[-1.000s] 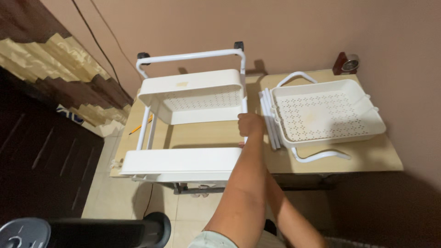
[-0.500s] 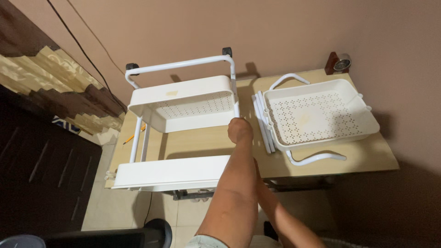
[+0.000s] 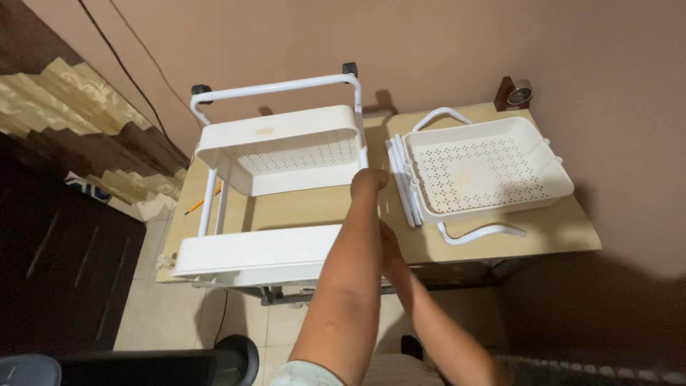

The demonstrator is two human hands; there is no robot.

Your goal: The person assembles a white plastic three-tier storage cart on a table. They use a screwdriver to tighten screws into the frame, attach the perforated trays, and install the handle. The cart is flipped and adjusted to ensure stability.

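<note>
A white plastic cart (image 3: 286, 150) lies on its side on a wooden table (image 3: 572, 229), with two perforated trays joined by white tubes. My left hand (image 3: 368, 182) is closed around the cart's right-hand tube, between the upper tray and the lower tray (image 3: 257, 254). My right hand (image 3: 389, 239) reaches up under my left forearm to the lower tray's right end; its fingers are hidden. A loose white tray (image 3: 486, 171) lies to the right, with several white tubes (image 3: 400, 182) along its left side and a curved white handle (image 3: 482, 232) in front.
A small round clock (image 3: 519, 91) stands at the table's back right corner. A pencil (image 3: 204, 204) lies under the cart's left tubes. A dark cabinet (image 3: 57, 279) and a curtain are to the left. A black object (image 3: 214, 357) sits on the tiled floor.
My right hand has risen from below the table edge to the lower tray's right end. My left hand has stayed on the cart's tube. The view has shifted slightly.
</note>
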